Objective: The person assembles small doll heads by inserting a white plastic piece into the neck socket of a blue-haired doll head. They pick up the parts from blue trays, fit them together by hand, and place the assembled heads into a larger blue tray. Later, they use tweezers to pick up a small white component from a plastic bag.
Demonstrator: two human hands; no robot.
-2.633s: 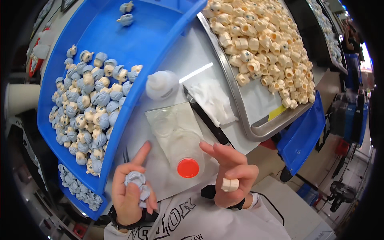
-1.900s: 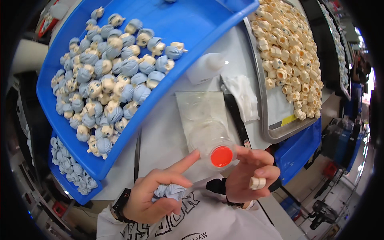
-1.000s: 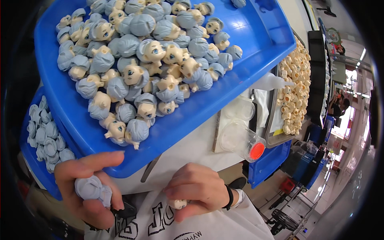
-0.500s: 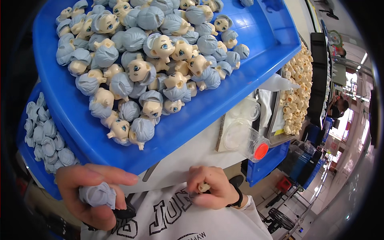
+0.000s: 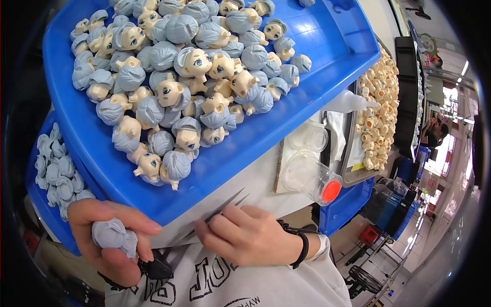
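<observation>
My left hand [image 5: 117, 233] is at the lower left, its fingers curled round a grey-blue moulded doll hair piece [image 5: 109, 234]. Lower centre, my right hand [image 5: 243, 235] is closed at the table edge on a pair of dark metal tweezers [image 5: 226, 204], whose two pointed ends stick out above the knuckles. Whether a small part is also inside that hand is hidden. Above both hands, a large blue tray [image 5: 215, 176] holds a heap of doll heads [image 5: 197, 62] with beige faces, blue eyes and grey-blue hair.
A second blue tray [image 5: 38, 192] at the left holds loose hair pieces [image 5: 64, 169]. To the right are a clear bottle with a red cap [image 5: 331, 191], clear round dishes [image 5: 296, 171], a white squeeze bottle [image 5: 348, 102] and a metal tray [image 5: 353, 176] of small beige parts [image 5: 377, 112].
My right hand has moved left to the tweezers and turned knuckles up; the small beige part it held is out of sight. My left hand still grips the hair piece, slightly turned.
</observation>
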